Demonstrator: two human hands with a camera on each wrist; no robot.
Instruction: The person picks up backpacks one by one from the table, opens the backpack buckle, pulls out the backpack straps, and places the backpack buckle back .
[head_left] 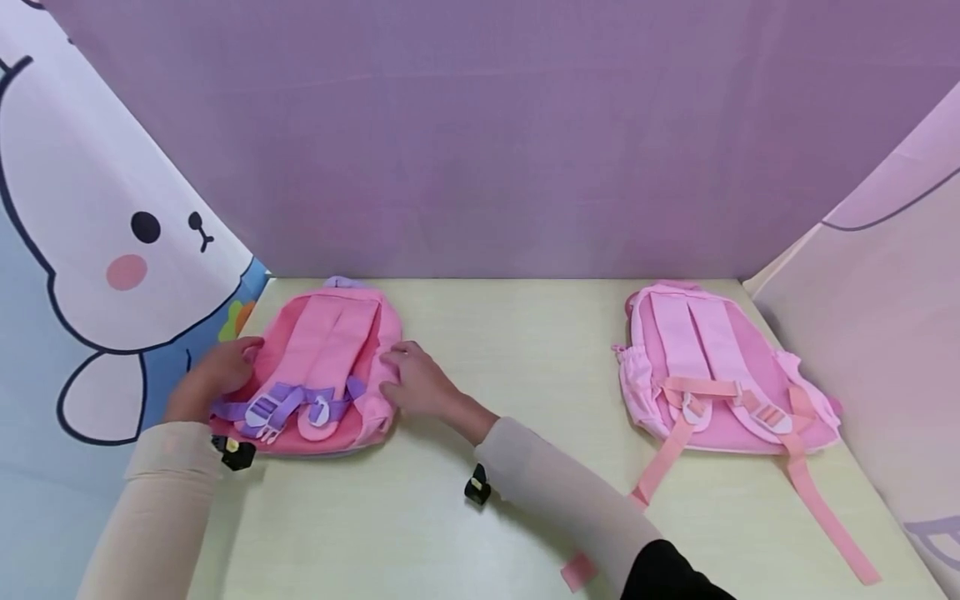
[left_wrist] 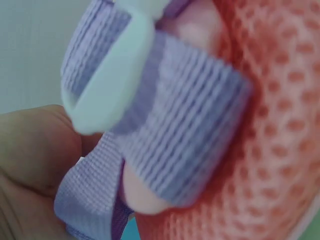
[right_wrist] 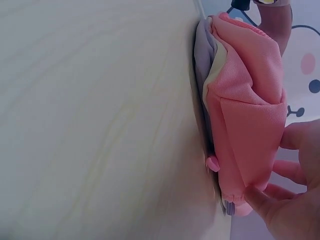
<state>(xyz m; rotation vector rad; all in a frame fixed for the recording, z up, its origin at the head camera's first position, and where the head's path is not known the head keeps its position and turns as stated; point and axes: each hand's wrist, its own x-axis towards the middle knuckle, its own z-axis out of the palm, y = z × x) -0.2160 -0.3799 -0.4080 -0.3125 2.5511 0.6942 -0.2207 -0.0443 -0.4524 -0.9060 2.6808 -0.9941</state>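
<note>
A coral-pink backpack (head_left: 322, 333) with purple straps and white buckles lies on the left of the table, its strap side up. My left hand (head_left: 215, 377) grips its left edge. In the left wrist view, a purple strap (left_wrist: 185, 110) with a white buckle (left_wrist: 112, 75) crosses the pink mesh and hides part of that hand. My right hand (head_left: 422, 385) holds the backpack's right side. From the right wrist, the fingers and thumb pinch the pink side fabric (right_wrist: 245, 135) near one end.
A second, lighter pink backpack (head_left: 697, 350) lies on the right of the table (head_left: 510, 350), its peach straps (head_left: 828, 517) trailing toward the front edge. A purple backdrop (head_left: 495, 142) stands behind, and a cartoon-printed cloth (head_left: 97, 208) hangs at the left.
</note>
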